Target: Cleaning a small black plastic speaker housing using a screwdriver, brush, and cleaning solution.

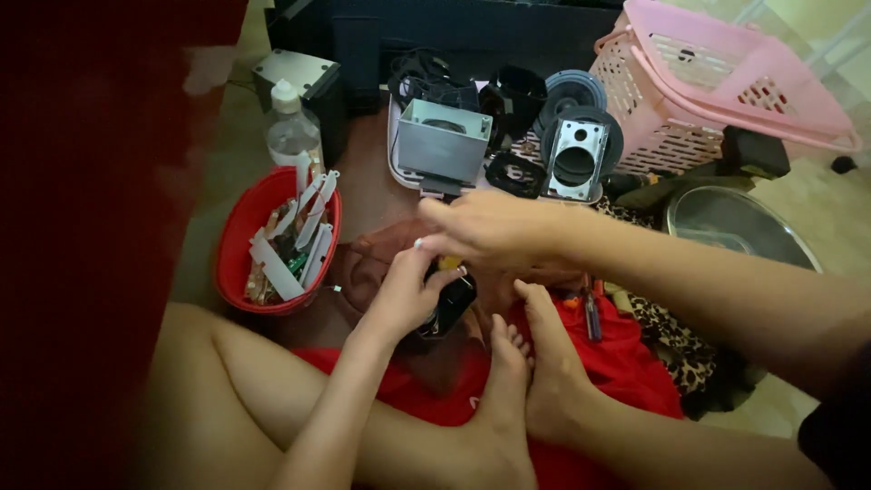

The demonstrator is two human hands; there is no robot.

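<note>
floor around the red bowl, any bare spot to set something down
Bare brown floor lies between the red bowl and the grey metal box. Crowded: speaker parts by the pink basket, and under both hands.

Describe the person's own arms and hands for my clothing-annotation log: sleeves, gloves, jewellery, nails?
Both forearms are bare, with no sleeves or gloves in view. The left hand has light-painted fingernails. The right hand shows no ring or wristband that can be made out; the picture is soft.

A bowl (238, 238) of scrap strips is sitting at nine o'clock of both hands, a bottle (292, 127) standing behind it; a speaker-parts tray (396, 154) is lying at twelve, a basket (726, 86) at two.
</note>
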